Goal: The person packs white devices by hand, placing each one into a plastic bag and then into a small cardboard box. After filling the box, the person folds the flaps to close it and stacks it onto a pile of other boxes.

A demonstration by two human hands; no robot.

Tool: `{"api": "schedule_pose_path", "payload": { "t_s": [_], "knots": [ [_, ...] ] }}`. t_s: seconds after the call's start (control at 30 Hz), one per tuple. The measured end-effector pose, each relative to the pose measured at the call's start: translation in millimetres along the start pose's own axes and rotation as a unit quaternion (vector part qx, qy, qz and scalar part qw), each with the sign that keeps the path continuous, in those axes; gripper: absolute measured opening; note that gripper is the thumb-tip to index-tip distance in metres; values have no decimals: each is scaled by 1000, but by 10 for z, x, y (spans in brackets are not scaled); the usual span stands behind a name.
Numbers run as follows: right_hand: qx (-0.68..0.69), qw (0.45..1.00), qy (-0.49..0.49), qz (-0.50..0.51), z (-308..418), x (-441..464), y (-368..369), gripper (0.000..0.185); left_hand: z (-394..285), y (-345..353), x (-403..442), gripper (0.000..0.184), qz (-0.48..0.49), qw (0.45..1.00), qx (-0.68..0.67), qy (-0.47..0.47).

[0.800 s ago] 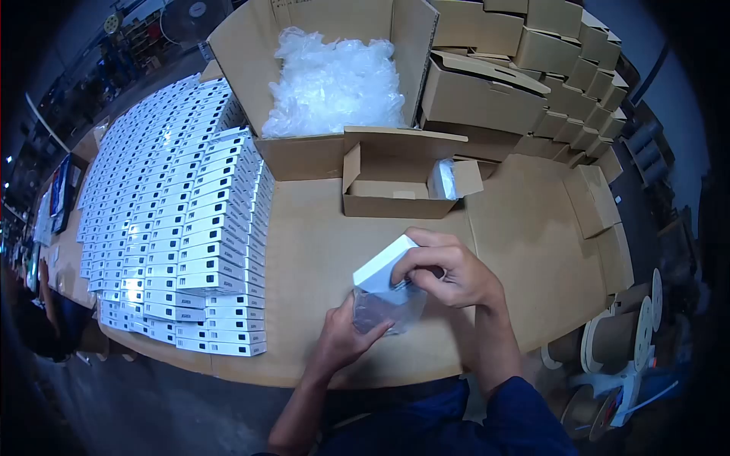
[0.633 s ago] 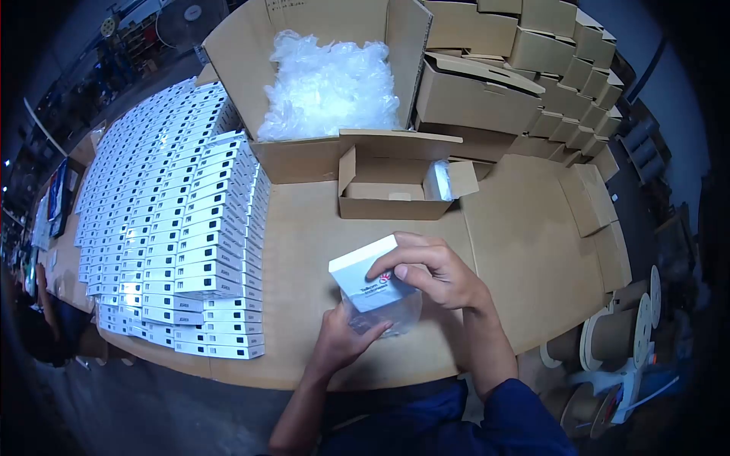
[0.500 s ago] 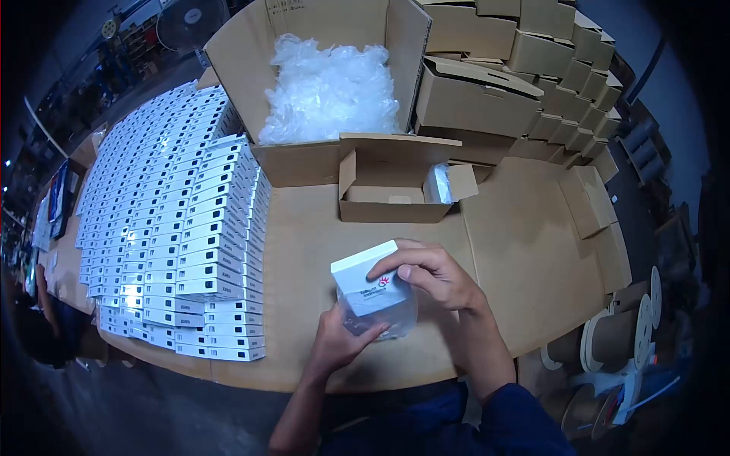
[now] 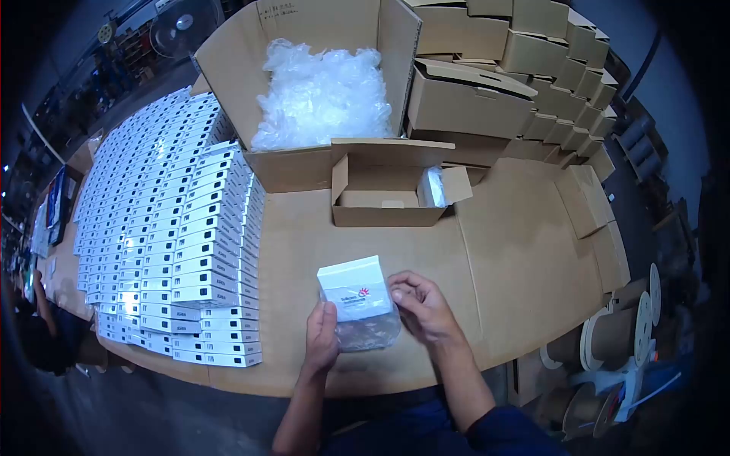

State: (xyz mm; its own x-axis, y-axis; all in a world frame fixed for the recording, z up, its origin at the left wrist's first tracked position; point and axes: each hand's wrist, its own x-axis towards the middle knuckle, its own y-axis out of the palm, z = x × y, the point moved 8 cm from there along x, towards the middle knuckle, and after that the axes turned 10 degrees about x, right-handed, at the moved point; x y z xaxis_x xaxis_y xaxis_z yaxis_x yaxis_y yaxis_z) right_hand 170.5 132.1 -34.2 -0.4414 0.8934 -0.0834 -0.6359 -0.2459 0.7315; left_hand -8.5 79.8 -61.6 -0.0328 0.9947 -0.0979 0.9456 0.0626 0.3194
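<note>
A small white box (image 4: 356, 301) with a red flower-like logo sits partly inside a clear plastic bag (image 4: 371, 335), its upper end sticking out. My left hand (image 4: 323, 339) grips the bag and box along the left side, thumb on the front. At the right edge, my right hand (image 4: 426, 310) has its fingers curled and pinched against the bag's side; the exact contact is hard to see. Beyond them stands an open brown carton (image 4: 388, 217), with one wrapped white box (image 4: 433, 188) upright at its right end.
Stacked white boxes (image 4: 205, 251) fill the table's left side. A large carton (image 4: 296, 169) of clear plastic bags (image 4: 323, 99) stands at the back. Brown cartons (image 4: 471, 99) are piled back right. Cable spools (image 4: 616, 330) stand right of the table (image 4: 502, 266).
My right hand has moved off the box's top to the bag's right edge. The box and bag are turned more upright and slightly lower left. My left hand's thumb has shifted onto the front.
</note>
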Motion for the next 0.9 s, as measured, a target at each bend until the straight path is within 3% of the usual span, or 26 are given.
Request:
{"api": "schedule_pose_path", "payload": {
  "t_s": [0.07,0.27,0.4,0.47,0.57,0.67,0.77,0.87,0.9],
  "knots": [
    [48,998,-6,-29,-90,-35,8,13,-14,-42,14,49,1,997,65,27],
    [11,994,-91,-52,17,-68,-6,12,-372,103,43,56,-2,985,147,92],
    [-6,987,-156,-30,193,-54,196,12,-597,168,52,59,-6,972,163,170],
    [-10,987,-160,-10,203,-51,244,15,-591,214,36,59,40,974,132,181],
    [73,985,-152,20,213,-53,362,24,-557,214,19,57,35,980,79,182],
    [-44,985,-166,20,242,-82,521,37,-547,194,52,56,16,984,50,170],
    [-183,979,-95,-7,47,-100,375,44,-549,256,88,52,46,988,-7,149],
    [-176,975,-132,-6,122,-113,414,36,-775,402,53,45,53,976,119,173],
    [-177,972,-153,8,149,-117,435,35,-690,371,57,44,46,985,95,139]
  ]
}}
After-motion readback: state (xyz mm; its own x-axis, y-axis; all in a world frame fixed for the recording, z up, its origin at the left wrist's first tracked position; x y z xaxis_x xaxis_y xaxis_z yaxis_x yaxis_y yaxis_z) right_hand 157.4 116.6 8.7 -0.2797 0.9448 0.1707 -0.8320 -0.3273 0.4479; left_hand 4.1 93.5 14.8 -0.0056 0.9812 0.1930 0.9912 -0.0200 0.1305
